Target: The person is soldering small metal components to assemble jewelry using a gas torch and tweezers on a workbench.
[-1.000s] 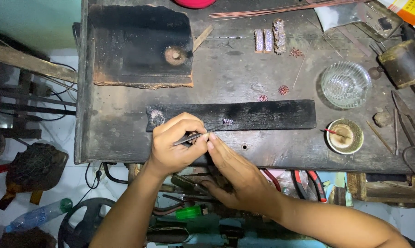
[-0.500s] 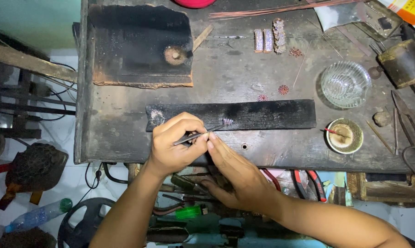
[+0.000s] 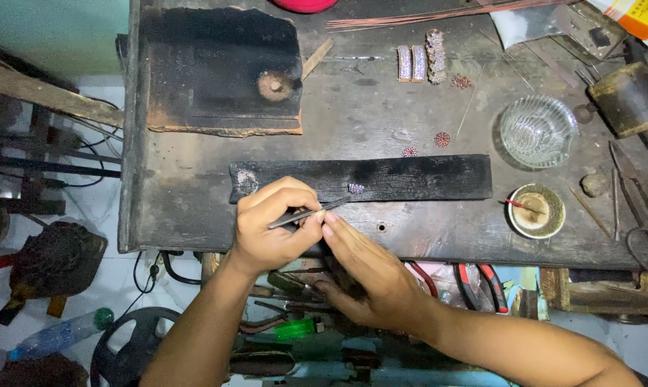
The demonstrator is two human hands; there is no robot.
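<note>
Head view: my left hand [image 3: 273, 226] pinches tweezers [image 3: 309, 213] toward a small beaded piece [image 3: 355, 188] just ahead, not yet gripped; right hand [image 3: 363, 269] fingers extended alongside.

Two hands [image 3: 273, 226], one tweezers [image 3: 309, 213], one glass bowl [image 3: 537, 131]

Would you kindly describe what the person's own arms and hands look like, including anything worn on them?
Both arms are bare as far as the picture shows: no sleeves, gloves, watch or bracelets. The left hand and right hand show no rings that I can make out. The fingernails are short and unpainted. Both forearms enter from the bottom edge.
</note>
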